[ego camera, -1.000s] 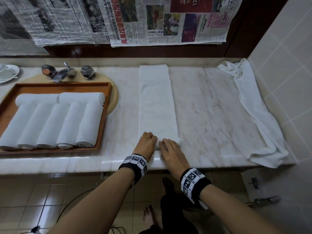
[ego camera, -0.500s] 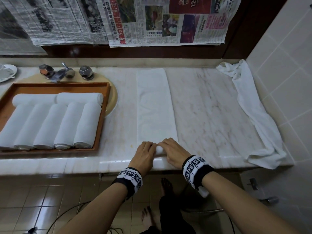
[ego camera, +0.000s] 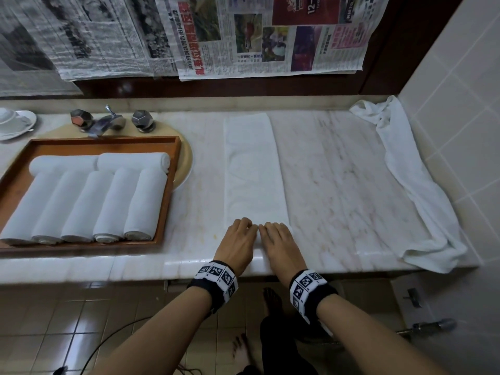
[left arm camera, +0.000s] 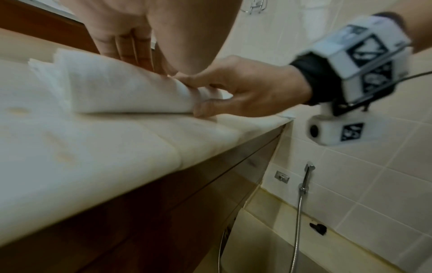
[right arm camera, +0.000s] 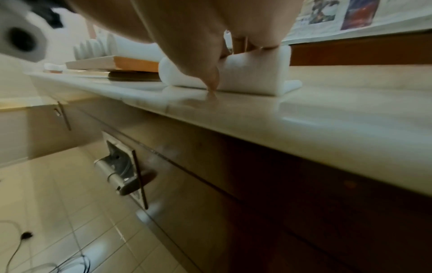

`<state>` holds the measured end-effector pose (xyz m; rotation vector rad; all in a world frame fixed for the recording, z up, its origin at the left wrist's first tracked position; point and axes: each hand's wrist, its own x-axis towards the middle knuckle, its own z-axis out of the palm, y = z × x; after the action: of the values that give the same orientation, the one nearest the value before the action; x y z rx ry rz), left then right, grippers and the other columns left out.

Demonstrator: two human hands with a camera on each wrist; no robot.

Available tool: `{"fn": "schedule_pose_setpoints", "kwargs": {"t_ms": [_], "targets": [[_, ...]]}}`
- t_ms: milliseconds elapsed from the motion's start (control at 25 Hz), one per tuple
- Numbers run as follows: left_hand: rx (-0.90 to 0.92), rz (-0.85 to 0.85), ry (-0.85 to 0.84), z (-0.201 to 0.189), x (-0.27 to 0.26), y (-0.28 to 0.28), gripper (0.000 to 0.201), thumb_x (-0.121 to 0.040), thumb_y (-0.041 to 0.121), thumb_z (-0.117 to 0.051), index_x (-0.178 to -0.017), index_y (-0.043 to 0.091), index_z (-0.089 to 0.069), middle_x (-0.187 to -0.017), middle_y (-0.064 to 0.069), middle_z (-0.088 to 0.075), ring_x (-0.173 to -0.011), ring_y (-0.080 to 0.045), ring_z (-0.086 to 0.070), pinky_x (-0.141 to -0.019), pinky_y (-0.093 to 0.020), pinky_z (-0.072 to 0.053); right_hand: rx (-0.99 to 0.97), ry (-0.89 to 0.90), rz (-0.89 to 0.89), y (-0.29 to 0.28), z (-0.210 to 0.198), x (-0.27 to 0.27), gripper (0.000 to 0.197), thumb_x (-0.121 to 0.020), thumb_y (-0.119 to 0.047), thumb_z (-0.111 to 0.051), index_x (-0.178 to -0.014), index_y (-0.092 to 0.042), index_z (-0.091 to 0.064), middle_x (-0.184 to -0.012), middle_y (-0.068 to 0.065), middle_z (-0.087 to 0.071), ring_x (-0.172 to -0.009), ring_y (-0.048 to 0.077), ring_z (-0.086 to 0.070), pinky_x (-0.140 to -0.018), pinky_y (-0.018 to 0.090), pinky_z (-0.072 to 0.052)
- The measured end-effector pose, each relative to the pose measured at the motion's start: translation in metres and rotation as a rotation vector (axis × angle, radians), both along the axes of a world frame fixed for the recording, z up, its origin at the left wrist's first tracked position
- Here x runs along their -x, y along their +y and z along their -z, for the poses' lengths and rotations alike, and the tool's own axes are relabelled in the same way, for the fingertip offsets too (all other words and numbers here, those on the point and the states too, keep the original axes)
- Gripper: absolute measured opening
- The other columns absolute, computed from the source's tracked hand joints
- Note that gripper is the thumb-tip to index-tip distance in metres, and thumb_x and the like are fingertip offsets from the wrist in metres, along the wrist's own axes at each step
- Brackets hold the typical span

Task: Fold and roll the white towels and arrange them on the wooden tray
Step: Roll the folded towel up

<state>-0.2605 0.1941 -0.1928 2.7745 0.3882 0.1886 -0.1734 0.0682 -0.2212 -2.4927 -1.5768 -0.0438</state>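
A long folded white towel (ego camera: 251, 169) lies flat on the marble counter (ego camera: 338, 185), running from the middle of the head view up toward the dark wood panel at the top. Its near end is rolled into a short fat roll, and both hands sit on that roll at the lower centre of the frame. The left hand (ego camera: 238, 243) and the right hand (ego camera: 280, 243) lie side by side, nearly touching. In the left wrist view the right hand's fingers (left arm camera: 205, 109) are curled round the roll, thumb at the counter and the others over the top; the left hand's fingers (left arm camera: 126, 46) are bent down onto the cloth, gripping it.

At the left of the head view a wooden tray (ego camera: 167, 196) holds seven rolled towels (ego camera: 113, 201): five side by side and two laid across behind them. A loose towel (ego camera: 411, 180) is draped along the counter's right edge beside the tiled wall. Taps (ego camera: 108, 123) stand behind the tray, and newspaper sheets (ego camera: 243, 33) hang across the top.
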Motion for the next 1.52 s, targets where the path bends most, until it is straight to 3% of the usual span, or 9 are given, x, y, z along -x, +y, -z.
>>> {"fn": "schedule_pose_setpoints", "kwargs": {"t_ms": [200,320,440,600,800,960,1080,1360,1520], "targets": [[0.048,0.055,-0.125,0.013,0.021,-0.009,0.059,-0.058,-0.009,-0.067,-0.115,0.004,-0.056,-0.107,-0.013,-0.057,-0.098,-0.023,-0.045,-0.087,-0.029,-0.045,-0.039,0.219,-0.035,0.0,-0.009,-0.012,0.058,-0.065,0.007,-0.066,-0.123,-0.002,-0.058,-0.114,0.013,-0.059,-0.105,0.032,-0.055,-0.101,0.039,-0.042],[0.055,0.081,-0.11,0.018,0.024,-0.009,0.041,-0.073,0.0,-0.049,-0.114,0.002,-0.056,-0.107,-0.013,-0.056,-0.098,-0.024,-0.047,-0.09,-0.03,-0.041,-0.003,0.073,-0.021,-0.01,-0.002,-0.001,0.057,-0.074,-0.009,-0.064,-0.129,0.0,-0.052,-0.118,0.014,-0.056,-0.108,0.032,-0.052,-0.106,0.044,-0.031],[0.047,0.053,-0.047,0.011,0.005,-0.002,0.037,-0.064,-0.009,-0.06,-0.099,0.003,-0.064,-0.097,-0.011,-0.06,-0.09,-0.027,-0.056,-0.082,-0.032,-0.049,-0.004,-0.034,0.046,-0.011,0.006,0.02,0.055,-0.086,-0.026,-0.055,-0.133,0.003,-0.048,-0.127,0.018,-0.051,-0.116,0.035,-0.048,-0.107,0.05,-0.027],[-0.019,-0.002,0.111,-0.005,-0.013,0.0,0.037,-0.084,-0.003,-0.048,-0.119,0.005,-0.057,-0.121,-0.01,-0.052,-0.114,-0.028,-0.047,-0.1,-0.032,-0.038,-0.067,0.028,0.058,0.0,0.006,0.006,0.059,-0.068,-0.003,-0.069,-0.125,-0.001,-0.055,-0.117,0.011,-0.059,-0.107,0.03,-0.058,-0.107,0.047,-0.037],[-0.042,-0.011,-0.035,0.002,0.005,-0.021,0.067,-0.049,-0.009,-0.07,-0.115,-0.001,-0.062,-0.109,-0.015,-0.06,-0.1,-0.03,-0.059,-0.092,-0.035,-0.05,0.022,0.286,0.057,0.011,-0.016,-0.012,0.054,-0.066,0.006,-0.057,-0.118,-0.007,-0.058,-0.109,0.007,-0.058,-0.104,0.027,-0.051,-0.101,0.036,-0.037],[0.03,0.066,-0.064,0.016,0.016,-0.02,0.061,-0.06,-0.007,-0.061,-0.121,-0.003,-0.059,-0.109,-0.015,-0.058,-0.102,-0.027,-0.047,-0.096,-0.034,-0.038,0.021,0.102,0.115,-0.001,-0.007,0.002,0.052,-0.071,-0.008,-0.054,-0.123,-0.003,-0.056,-0.116,0.013,-0.056,-0.109,0.031,-0.051,-0.107,0.048,-0.035],[0.055,0.057,0.027,0.013,0.0,-0.004,0.055,-0.06,-0.007,-0.063,-0.114,0.0,-0.061,-0.107,-0.013,-0.059,-0.1,-0.03,-0.054,-0.093,-0.036,-0.045,0.046,-0.022,0.124,-0.009,0.003,0.022,0.059,-0.081,-0.018,-0.031,-0.134,0.005,-0.044,-0.129,0.022,-0.047,-0.12,0.037,-0.044,-0.11,0.054,-0.033],[-0.015,-0.034,0.007,-0.003,-0.015,-0.005,0.048,-0.07,-0.008,-0.064,-0.117,-0.002,-0.059,-0.112,-0.017,-0.059,-0.103,-0.032,-0.054,-0.092,-0.037,-0.048,-0.06,0.144,0.107,0.016,-0.008,-0.02,0.045,-0.067,0.002,-0.053,-0.11,-0.004,-0.063,-0.102,0.009,-0.063,-0.096,0.03,-0.061,-0.098,0.036,-0.032],[-0.019,0.049,-0.075,0.015,0.006,-0.014,0.054,-0.062,-0.006,-0.062,-0.115,0.0,-0.054,-0.108,-0.016,-0.058,-0.099,-0.029,-0.048,-0.094,-0.035,-0.04,0.049,0.252,0.161,0.018,-0.016,-0.018,0.046,-0.068,0.004,-0.058,-0.113,-0.007,-0.061,-0.11,0.009,-0.06,-0.105,0.03,-0.054,-0.099,0.037,-0.035]]}}
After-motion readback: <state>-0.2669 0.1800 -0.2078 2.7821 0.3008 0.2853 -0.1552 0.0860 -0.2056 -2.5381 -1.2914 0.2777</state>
